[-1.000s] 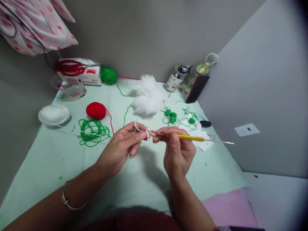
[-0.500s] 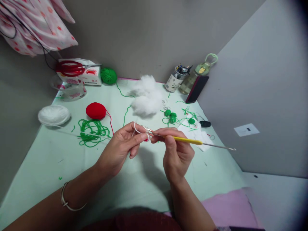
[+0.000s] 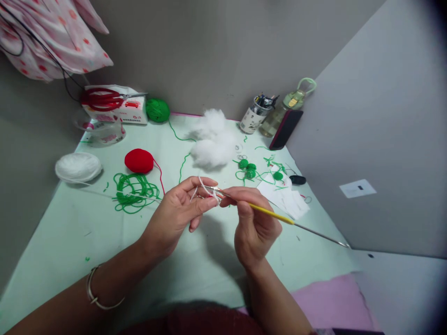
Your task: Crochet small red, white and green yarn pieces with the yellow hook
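My left hand (image 3: 176,215) pinches a small crochet piece (image 3: 213,196) of white yarn between thumb and fingers, with white yarn looped over the forefinger. My right hand (image 3: 254,227) grips a yellow-handled crochet hook (image 3: 275,215); its tip sits in the piece and its metal tail points down to the right. The white strand runs left toward a white yarn ball (image 3: 78,167).
On the pale green table (image 3: 70,237) lie a red yarn ball (image 3: 139,160), a green yarn tangle (image 3: 134,190), a green ball (image 3: 158,110), white stuffing (image 3: 213,138), small green crochet pieces (image 3: 249,169), red scissors (image 3: 104,98) on a box, a pen cup (image 3: 254,115), a bottle (image 3: 286,107), a phone (image 3: 287,128).
The hook's tail has swung downward to the right as my right hand tilted. My left hand stays in place, holding the piece.
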`<state>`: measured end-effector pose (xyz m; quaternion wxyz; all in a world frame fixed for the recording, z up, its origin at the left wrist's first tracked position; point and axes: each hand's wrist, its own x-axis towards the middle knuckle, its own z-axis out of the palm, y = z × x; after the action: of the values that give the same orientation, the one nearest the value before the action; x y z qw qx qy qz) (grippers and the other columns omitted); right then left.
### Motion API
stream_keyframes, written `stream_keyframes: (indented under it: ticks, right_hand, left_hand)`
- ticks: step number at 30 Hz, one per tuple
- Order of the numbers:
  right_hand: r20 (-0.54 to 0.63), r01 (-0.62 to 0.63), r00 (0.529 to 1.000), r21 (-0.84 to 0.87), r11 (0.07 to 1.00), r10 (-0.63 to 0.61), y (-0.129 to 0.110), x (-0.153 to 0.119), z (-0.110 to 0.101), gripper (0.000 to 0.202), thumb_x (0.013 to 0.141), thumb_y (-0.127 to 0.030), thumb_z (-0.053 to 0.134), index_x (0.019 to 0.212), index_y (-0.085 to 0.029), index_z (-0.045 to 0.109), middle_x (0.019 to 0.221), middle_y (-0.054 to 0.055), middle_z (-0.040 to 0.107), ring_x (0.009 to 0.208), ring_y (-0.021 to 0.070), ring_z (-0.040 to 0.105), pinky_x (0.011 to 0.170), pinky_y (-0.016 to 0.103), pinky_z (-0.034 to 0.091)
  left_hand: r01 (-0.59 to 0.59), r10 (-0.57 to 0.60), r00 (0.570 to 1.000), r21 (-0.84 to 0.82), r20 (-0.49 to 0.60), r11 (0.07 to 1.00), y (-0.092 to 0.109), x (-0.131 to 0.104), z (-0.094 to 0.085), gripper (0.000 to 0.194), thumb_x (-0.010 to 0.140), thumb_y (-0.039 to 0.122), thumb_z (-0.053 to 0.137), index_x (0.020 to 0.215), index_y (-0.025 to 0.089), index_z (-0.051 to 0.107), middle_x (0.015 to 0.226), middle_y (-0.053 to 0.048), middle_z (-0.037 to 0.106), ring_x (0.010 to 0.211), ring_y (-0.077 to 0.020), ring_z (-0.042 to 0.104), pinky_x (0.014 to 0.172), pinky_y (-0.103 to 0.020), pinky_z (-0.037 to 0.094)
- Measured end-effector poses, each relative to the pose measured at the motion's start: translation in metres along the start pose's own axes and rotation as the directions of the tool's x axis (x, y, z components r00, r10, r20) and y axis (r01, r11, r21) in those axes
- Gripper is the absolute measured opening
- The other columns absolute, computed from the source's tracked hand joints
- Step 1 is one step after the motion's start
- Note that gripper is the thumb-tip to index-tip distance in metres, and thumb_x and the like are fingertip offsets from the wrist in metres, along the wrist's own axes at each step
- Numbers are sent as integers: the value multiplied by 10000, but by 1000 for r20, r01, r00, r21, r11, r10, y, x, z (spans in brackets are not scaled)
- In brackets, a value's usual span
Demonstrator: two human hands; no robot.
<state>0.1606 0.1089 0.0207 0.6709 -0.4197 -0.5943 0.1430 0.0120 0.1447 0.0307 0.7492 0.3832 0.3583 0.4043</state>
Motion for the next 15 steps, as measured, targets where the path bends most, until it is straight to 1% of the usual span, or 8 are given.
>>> stream_keyframes:
  ticks: [2, 5, 10, 12, 15]
  right_hand:
    - [-8, -12, 1000, 1, 1000, 12, 0, 0, 0, 219, 1008, -142, 560, 1048, -243, 750, 919, 23, 759, 748, 152, 705, 689, 352, 602]
    - [-12, -54, 998, 43, 998, 55, 1, -1, 0, 212, 1013, -161, 561, 1046, -249, 750, 941, 24, 759, 737, 145, 704, 671, 344, 603]
    - [-30, -205, 977, 166, 964, 213, 3, 0, -1, 200, 1030, -218, 548, 1009, -242, 746, 921, 18, 736, 687, 131, 695, 636, 329, 602]
    - [-33, -245, 966, 201, 948, 257, 2, 1, -1, 200, 1030, -224, 550, 988, -237, 745, 924, 18, 730, 684, 127, 699, 632, 321, 604]
    - [-43, -263, 960, 204, 943, 277, -1, 2, -3, 196, 1028, -231, 551, 976, -233, 740, 930, 25, 730, 681, 126, 697, 625, 317, 605]
  left_hand:
    - [14, -14, 1000, -2, -1, 1000, 0, 0, 0, 281, 835, 287, 837, 1092, 242, 733, 845, 39, 644, 435, 13, 394, 402, -148, 286]
    - [22, -22, 1000, -2, -1, 1000, 1, 1, 0, 293, 832, 290, 840, 1094, 224, 726, 841, 33, 644, 431, 9, 398, 401, -155, 288]
    - [14, -14, 1000, -8, 8, 1000, 3, 0, 1, 285, 831, 287, 839, 1076, 210, 714, 786, 48, 633, 427, -2, 392, 404, -163, 299]
    - [11, -11, 1000, -1, 7, 1000, 4, 0, 1, 255, 832, 282, 835, 1039, 204, 708, 770, 52, 634, 428, -4, 396, 409, -165, 300]
    - [9, -9, 1000, 18, 0, 1000, 4, 1, 1, 204, 833, 282, 832, 935, 190, 682, 725, 58, 624, 430, -12, 403, 422, -171, 309]
